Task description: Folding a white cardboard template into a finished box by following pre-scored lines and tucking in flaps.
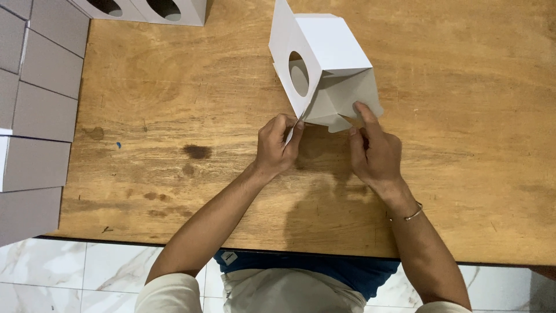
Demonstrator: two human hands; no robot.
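The wooden table (pixel 174 116) fills the frame, and your white carton (pixel 330 58) with its round window lies on its side at upper centre, open end toward you. Your right hand (pixel 376 150) presses a flap (pixel 353 98) inward, fingers extended; keep it flat along the crease. Your left hand (pixel 278 145) pinches the side panel's edge; hold it square so the flaps meet.

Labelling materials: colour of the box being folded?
White outside, grey inside: the box. Head view.
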